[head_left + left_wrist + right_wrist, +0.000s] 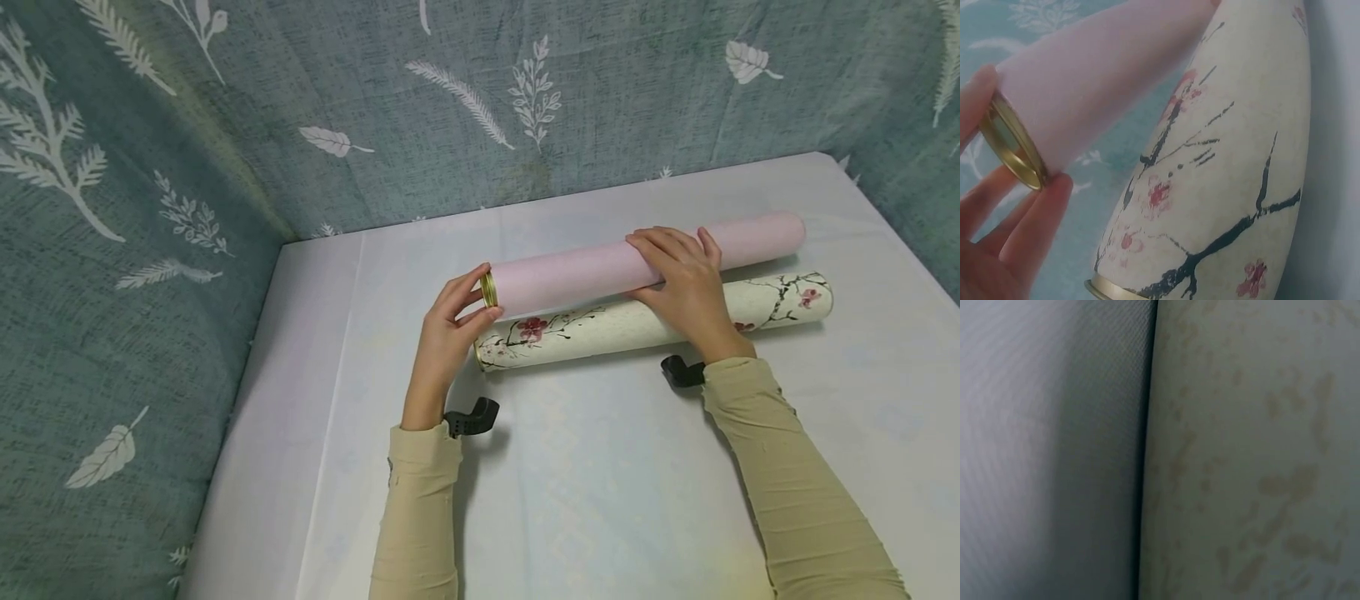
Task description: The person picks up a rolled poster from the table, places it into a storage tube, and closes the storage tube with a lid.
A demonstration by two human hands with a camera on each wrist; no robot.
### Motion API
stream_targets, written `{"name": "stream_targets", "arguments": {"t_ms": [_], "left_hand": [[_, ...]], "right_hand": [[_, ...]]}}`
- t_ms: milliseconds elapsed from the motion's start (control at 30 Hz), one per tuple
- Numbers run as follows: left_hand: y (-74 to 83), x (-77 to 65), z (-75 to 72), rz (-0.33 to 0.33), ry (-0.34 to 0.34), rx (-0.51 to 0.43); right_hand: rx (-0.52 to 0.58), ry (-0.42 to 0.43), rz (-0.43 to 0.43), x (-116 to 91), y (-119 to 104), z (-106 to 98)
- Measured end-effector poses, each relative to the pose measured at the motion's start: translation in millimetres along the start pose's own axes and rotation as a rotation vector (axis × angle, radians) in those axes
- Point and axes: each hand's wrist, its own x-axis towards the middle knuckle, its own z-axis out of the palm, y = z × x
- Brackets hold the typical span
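Observation:
A tall pink vase (570, 277) lies on its side, its gold-rimmed mouth (1017, 147) turned to the left. At that mouth my left hand (448, 327) pinches the rim between thumb and fingers. My right hand (686, 287) grips the pink vase around its middle from above. Nearer to me and nearly parallel rests a second vase (622, 332), cream with dark branches and red blossoms, partly hidden by the right hand and wrist. Its speckled cream side (1254, 450) fills much of the right wrist view, where neither hand shows.
Both vases are on a table with a white cloth (585, 467). A teal curtain with white leaf prints (420, 117) hangs behind and to the left. Black wrist cameras (474, 417) stick out from the beige sleeves.

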Motion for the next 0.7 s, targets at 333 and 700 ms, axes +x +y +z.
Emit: {"name": "stream_targets", "arguments": {"t_ms": [333, 700], "left_hand": [[-1.2, 2.6, 7.5, -0.024, -0.001, -0.017], [0.2, 0.6, 13.0, -0.008, 0.097, 0.051]], "right_hand": [[-0.032, -0.038, 0.004, 1, 0, -1], [-0.023, -0.054, 0.035, 0, 1, -1]]}}
